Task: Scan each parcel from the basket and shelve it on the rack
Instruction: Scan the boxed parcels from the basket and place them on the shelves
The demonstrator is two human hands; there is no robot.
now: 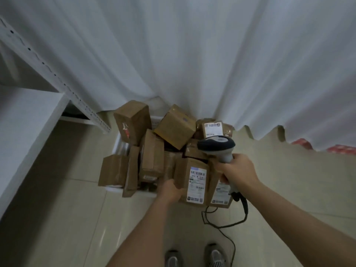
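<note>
Scan step, parcel at the basket. The left hand (171, 191) grips the near-left edge of a brown parcel (192, 180), fingers curled round its side; the parcel stands at the near edge of the heap, its white label (197, 185) facing up toward the camera. Whether it is lifted free or leaning on its neighbours cannot be told. The right hand (238, 169) is clamped round the handle of the scanner (216, 146), whose dark head points away from the person, over the heap toward the curtain (173, 54) and not down at the label. The cable (221, 224) trails from the handle to the floor.

The parcel's long axis runs near-to-far, roughly upright in the picture, with the barcode across the label's upper part. A second labelled parcel (221, 195) lies just beside it on the right, partly hidden by the right wrist.

The basket (120, 143) is white, piled with brown boxes; only its left wall shows clearly. The rack (28, 116) stands to the left, near the heap.

Judged next move: tilt the scanner head down onto the barcode, or raise the parcel toward it. Care is needed to read this label and not the neighbour's. Shelving is not yet begun.
</note>
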